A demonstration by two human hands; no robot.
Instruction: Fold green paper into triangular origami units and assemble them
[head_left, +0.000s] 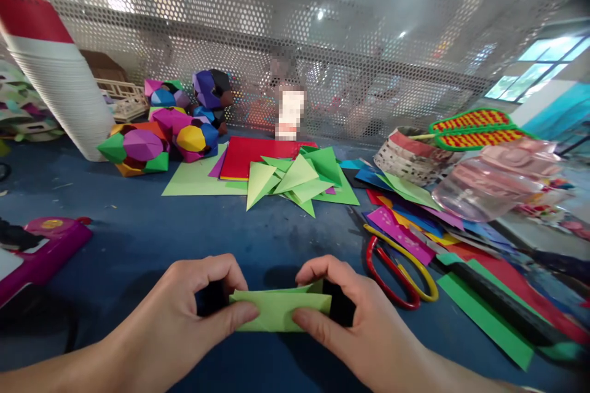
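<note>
A folded strip of light green paper (pixel 279 312) is held low in the middle of the view, just above the blue table. My left hand (pixel 196 307) pinches its left end between thumb and fingers. At its right end, the thumb and fingers of my right hand (pixel 353 313) grip it the same way. Beyond the hands, several folded light green paper pieces (pixel 299 178) lie in a loose pile, partly over a red sheet (pixel 253 156) and flat green sheets. Scissors with red and yellow handles (pixel 391 276) rest to the right of my right hand.
Colourful paper balls (pixel 142 147) and a leaning stack of paper cups (pixel 59 80) stand at the back left. A purple device (pixel 53 252) is at the left. On the right are coloured sheets (pixel 401 233), a clear pink container (pixel 488 181) and a black-handled tool (pixel 502 301).
</note>
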